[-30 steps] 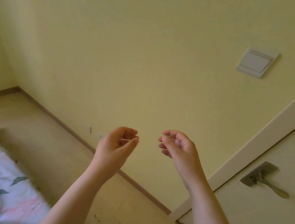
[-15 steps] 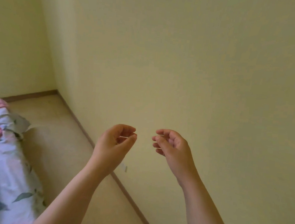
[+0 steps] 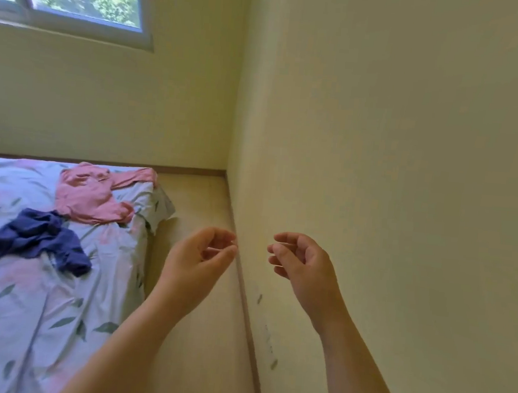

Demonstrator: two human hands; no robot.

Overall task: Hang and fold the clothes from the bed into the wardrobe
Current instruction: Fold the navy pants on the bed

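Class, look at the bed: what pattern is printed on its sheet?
The bed sheet is pale white-blue with grey-green leaves and soft pink blotches, shown best in the head view.

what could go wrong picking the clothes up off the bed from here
1. The navy garment lies against the pink garment, so lifting one may drag the other along.
2. The pink garment's sleeve reaches the corner of the bed; a careless tug might drop it onto the floor.

Pale yellow walls (image 3: 381, 144), white-framed window (image 3: 80, 2) top left, green trees (image 3: 115, 2) outside, light wooden floor (image 3: 197, 209), brown skirting board (image 3: 191, 170)
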